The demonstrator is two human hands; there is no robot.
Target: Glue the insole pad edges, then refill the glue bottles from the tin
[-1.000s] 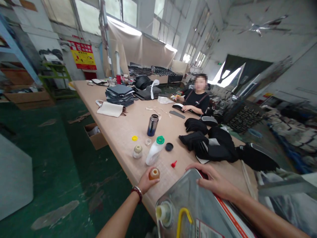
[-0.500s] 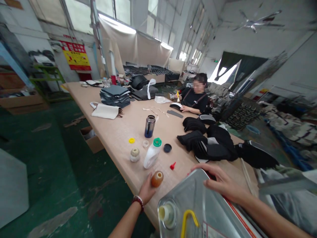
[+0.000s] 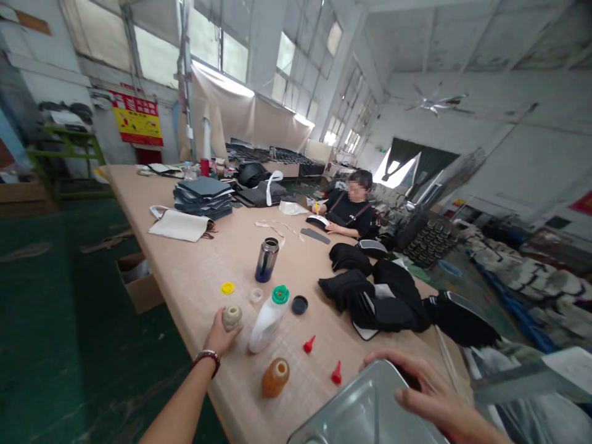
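My left hand (image 3: 221,333) is closed around a small whitish bottle (image 3: 232,317) with an open neck, at the table's near left edge. My right hand (image 3: 428,385) grips the far right edge of a rectangular metal can (image 3: 356,410), which the lower picture edge partly cuts off. Between the hands stands an open amber bottle (image 3: 275,377). Beside the whitish bottle is a white plastic bottle (image 3: 268,324) with a green collar. Two red nozzle caps (image 3: 309,345) lie on the table to its right.
On the brown-covered table (image 3: 194,265) are a steel flask (image 3: 267,260), a black lid (image 3: 300,304), a yellow cap (image 3: 227,288) and a pale ring (image 3: 256,295). Black padded pieces (image 3: 383,296) lie to the right. Across the table a person (image 3: 351,206) works with a brush.
My left hand has let go of the amber bottle and moved left and away to the whitish bottle, now in its grasp. My right hand stays on the can. The view has shifted.
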